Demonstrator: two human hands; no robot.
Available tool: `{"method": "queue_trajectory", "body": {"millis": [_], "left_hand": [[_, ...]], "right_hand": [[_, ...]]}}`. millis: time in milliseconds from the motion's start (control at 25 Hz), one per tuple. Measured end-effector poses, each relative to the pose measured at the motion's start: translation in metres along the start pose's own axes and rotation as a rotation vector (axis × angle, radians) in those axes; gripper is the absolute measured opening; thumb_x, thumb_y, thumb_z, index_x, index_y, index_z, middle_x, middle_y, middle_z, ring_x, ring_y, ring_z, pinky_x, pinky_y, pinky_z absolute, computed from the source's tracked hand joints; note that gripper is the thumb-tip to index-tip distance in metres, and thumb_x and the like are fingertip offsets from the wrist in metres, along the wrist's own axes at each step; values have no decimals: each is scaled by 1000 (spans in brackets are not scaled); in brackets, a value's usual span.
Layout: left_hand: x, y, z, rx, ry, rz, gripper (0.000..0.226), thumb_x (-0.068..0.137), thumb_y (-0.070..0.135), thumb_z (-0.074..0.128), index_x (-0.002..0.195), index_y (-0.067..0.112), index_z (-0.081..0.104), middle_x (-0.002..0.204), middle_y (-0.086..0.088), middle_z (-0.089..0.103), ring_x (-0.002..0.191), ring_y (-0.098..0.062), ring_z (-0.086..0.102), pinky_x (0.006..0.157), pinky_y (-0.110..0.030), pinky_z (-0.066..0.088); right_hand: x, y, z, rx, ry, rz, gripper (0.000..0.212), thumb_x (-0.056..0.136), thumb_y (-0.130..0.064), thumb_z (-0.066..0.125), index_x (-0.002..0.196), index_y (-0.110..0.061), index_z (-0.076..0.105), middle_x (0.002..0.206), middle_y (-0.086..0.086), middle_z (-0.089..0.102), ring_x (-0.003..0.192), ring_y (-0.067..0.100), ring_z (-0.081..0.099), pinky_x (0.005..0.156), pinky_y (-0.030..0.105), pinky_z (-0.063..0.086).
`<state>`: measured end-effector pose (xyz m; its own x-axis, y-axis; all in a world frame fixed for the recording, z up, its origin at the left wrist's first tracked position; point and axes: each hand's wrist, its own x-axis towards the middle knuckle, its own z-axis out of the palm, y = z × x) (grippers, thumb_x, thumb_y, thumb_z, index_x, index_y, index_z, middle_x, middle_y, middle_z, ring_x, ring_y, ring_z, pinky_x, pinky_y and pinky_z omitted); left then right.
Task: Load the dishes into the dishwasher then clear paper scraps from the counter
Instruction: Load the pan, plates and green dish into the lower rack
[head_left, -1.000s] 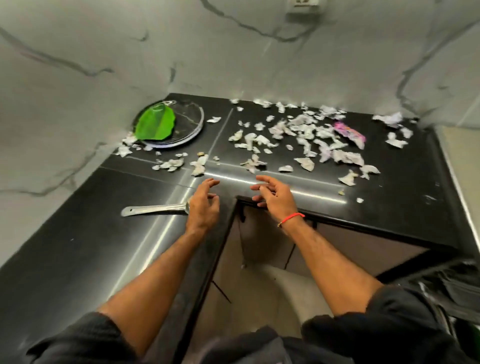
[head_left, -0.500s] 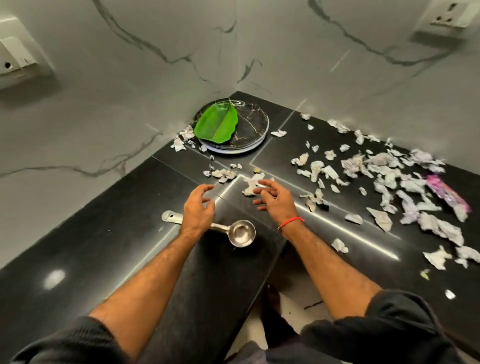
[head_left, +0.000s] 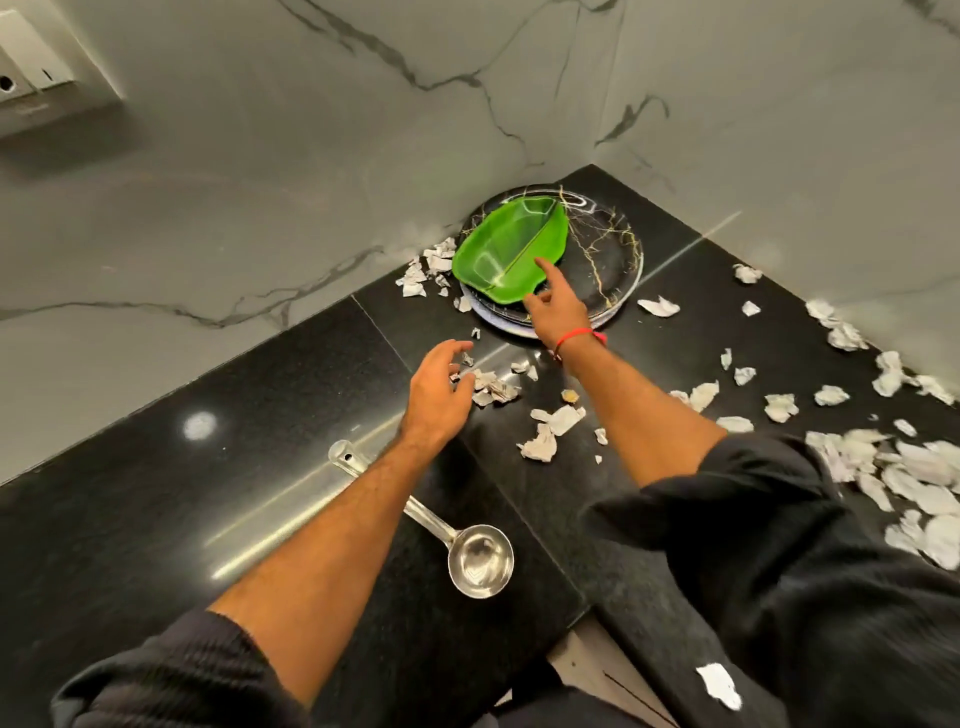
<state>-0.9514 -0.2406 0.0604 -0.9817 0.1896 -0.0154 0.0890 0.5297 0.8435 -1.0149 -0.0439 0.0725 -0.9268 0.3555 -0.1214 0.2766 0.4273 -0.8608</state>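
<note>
Torn white paper scraps (head_left: 550, 431) litter the black stone worktop (head_left: 156, 509) right of the steel ladle (head_left: 480, 558); its left stretch lies open.

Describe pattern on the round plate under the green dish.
Black plate with gold, marble-like veins; head view.

Grey veined marble walls (head_left: 260, 234); white wall socket (head_left: 36, 78) upper left.

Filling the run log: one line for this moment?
right hand: open, at green dish | left hand: open, empty | ladle: on counter
</note>
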Motion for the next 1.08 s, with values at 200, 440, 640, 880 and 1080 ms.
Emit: {"method": "queue_trajectory", "body": {"millis": [200,440,640,880,1080], "left_hand": [[7,8,-1,23,40,-36,42,94,5,59,133,18,57,138,1,55,108,-10,61,94,-23,50],[6,-1,-13,39,73,-105,39,95,6,59,133,16,59,134,3,58,101,-6,64,93,-21,50],[-6,-8,-11,33,50,-119,39,95,9,58,131,21,60,128,4,61,98,3,63,91,-21,52],[-31,-15,-4,-37,33,-61,40,91,6,59,127,24,63,123,2,65,86,5,65,86,-35,58],[-64,-11,2,-150,-15,2,38,88,12,60,119,33,65,108,-5,72,78,-18,66,85,-42,56]], "right_hand": [[53,-1,36,-370,-198,246,50,91,-55,48,137,-36,52,147,13,44,135,37,35,110,46,25],[51,-11,43,-194,102,443,29,85,-34,64,113,-24,68,127,3,62,127,30,44,100,41,34],[28,-8,35,257,305,440,31,78,-9,64,100,-26,49,108,10,64,104,30,58,90,32,46],[-42,24,7,706,471,372,37,68,-24,67,101,-27,51,87,2,65,83,28,67,74,51,59],[-165,54,-27,790,531,327,18,90,-8,51,78,-17,60,75,6,57,64,17,58,48,40,57]]}}
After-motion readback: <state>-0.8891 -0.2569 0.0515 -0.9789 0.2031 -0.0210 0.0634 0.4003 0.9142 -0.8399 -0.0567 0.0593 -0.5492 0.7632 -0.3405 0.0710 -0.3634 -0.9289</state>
